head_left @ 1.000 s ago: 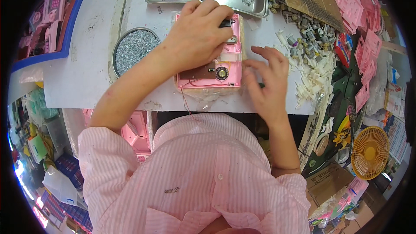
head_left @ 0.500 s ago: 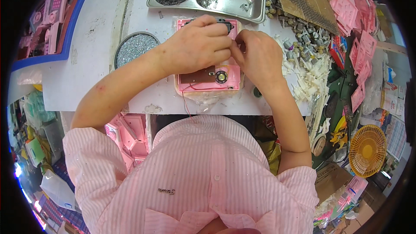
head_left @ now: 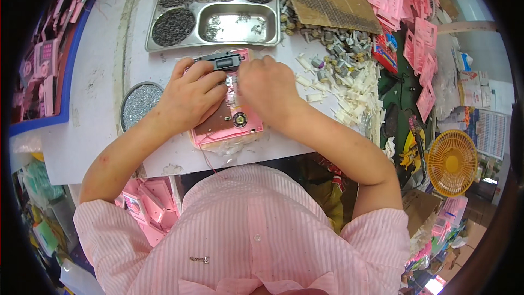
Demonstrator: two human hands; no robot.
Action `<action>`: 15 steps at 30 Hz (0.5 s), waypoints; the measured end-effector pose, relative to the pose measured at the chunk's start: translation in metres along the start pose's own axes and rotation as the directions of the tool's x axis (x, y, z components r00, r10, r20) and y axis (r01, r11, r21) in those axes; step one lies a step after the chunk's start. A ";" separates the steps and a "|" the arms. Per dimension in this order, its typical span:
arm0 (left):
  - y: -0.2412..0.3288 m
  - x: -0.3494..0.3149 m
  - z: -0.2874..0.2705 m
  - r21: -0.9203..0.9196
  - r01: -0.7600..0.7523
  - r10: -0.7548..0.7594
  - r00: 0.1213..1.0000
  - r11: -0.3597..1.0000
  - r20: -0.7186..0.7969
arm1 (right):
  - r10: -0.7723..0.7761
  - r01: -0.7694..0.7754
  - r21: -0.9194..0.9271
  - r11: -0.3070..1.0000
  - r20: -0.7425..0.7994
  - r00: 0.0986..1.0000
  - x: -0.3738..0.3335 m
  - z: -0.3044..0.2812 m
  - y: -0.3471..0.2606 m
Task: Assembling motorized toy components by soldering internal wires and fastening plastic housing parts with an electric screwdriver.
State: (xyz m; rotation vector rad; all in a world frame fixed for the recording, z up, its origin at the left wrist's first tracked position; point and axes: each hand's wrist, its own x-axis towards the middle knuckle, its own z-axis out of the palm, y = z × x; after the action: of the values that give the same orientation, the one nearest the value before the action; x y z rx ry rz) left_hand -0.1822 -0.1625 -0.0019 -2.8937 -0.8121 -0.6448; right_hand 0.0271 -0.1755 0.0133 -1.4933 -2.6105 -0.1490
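- A pink plastic case (head_left: 252, 124) lies open on a pale pad (head_left: 217, 145) near the front edge of the white table (head_left: 90, 85), right before the person.
- The left hand (head_left: 197, 97) lies over the left side of the case, with its fingers bent.
- The right hand (head_left: 268, 88) is on the right side, just beside the left one, its fingers curled down over the case.
- The fingertips are hard to see here, so I cannot tell if either hand is gripping a small part or just pressing.
- A long dark part (head_left: 225, 62) sits across the top of the case, close to the fingers of both hands.
- Lower down in the case are a flat brown piece (head_left: 214, 124) and a round black part (head_left: 239, 120) with a shiny middle.
- Thin red wires (head_left: 206, 158) hang from the case over the table edge.
- Past the hands is a metal tray (head_left: 238, 34) with five hollows; three hold heaps of dark little bits.
- To the left is a round bowl (head_left: 123, 110) full of tiny silver bits.
- To the right lie a heap of small motors (head_left: 341, 49), a heap of white plastic parts (head_left: 355, 96) and a brown cardboard sheet (head_left: 330, 6).
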 end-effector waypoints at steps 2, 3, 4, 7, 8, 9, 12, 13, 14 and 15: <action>0.004 -0.002 0.000 0.019 0.003 -0.004 1.000 1.000 0.008 | -0.120 0.127 -0.101 0.987 0.070 0.990 -0.001 -0.010 -0.004; 0.005 -0.002 -0.001 0.032 0.004 -0.005 1.000 0.999 0.012 | -0.142 0.148 -0.097 0.984 0.072 0.987 -0.005 -0.012 -0.004; 0.007 -0.003 -0.003 0.023 0.009 -0.011 0.999 1.000 0.049 | -0.164 0.171 -0.092 0.981 0.074 0.984 -0.009 -0.014 -0.004; 0.011 -0.008 -0.010 0.007 0.025 -0.026 0.988 1.000 0.153 | -0.119 0.112 0.107 0.988 0.063 0.991 -0.016 -0.018 0.021; 0.010 -0.009 -0.014 0.000 0.024 -0.023 0.984 1.000 0.179 | -0.083 0.069 0.201 0.977 0.062 0.995 -0.020 -0.021 0.040; 0.010 -0.012 -0.017 0.001 0.033 -0.032 0.977 0.999 0.209 | 0.072 -0.088 0.344 0.935 0.058 0.996 -0.022 -0.025 0.070; 0.005 -0.017 -0.019 -0.014 0.051 -0.045 0.952 0.999 0.303 | 0.415 -0.366 0.315 0.876 -0.102 0.904 -0.013 -0.045 0.218; 0.004 -0.016 -0.020 -0.011 0.048 -0.041 0.945 0.999 0.324 | 0.533 -0.493 0.232 0.839 -0.163 0.830 -0.009 -0.044 0.268; 0.004 -0.015 -0.021 -0.018 0.064 -0.053 0.932 0.998 0.360 | 0.536 -0.522 0.125 0.844 -0.249 0.807 -0.005 -0.035 0.323; 0.001 -0.015 -0.019 -0.011 0.038 -0.031 0.929 0.999 0.369 | 0.547 -0.556 0.036 0.830 -0.243 0.801 0.002 -0.028 0.371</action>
State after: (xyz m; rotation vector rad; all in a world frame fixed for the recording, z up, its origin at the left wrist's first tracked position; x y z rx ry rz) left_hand -0.2002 -0.1736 0.0091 -3.0682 -0.8972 -0.1030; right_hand 0.3484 0.0092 0.0490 -2.0318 -1.8955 -0.2968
